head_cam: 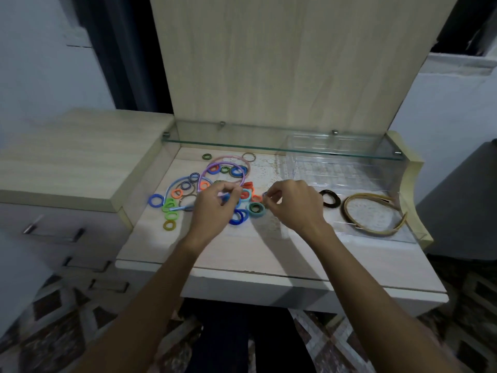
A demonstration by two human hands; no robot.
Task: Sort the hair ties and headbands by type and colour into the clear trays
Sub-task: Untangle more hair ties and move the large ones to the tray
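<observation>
A heap of hair ties (172,203) in blue, green, orange, red and teal lies on the dressing table (242,251), mixed with a purple headband (204,172), a pink headband (228,158) and a light blue headband (172,187). My left hand (212,208) hovers over the heap, its curled fingers pinching at a blue tie. My right hand (293,203) pinches a small dark tie beside a teal tie (256,209). A clear tray (376,232) at the right holds a black tie (330,198) and gold headbands (376,211).
A glass shelf (269,144) runs over the back of the table, with another clear tray (322,138) on it. A raised cabinet top (67,162) stands to the left, with drawers below. A lace mat (269,168) lies under the ties.
</observation>
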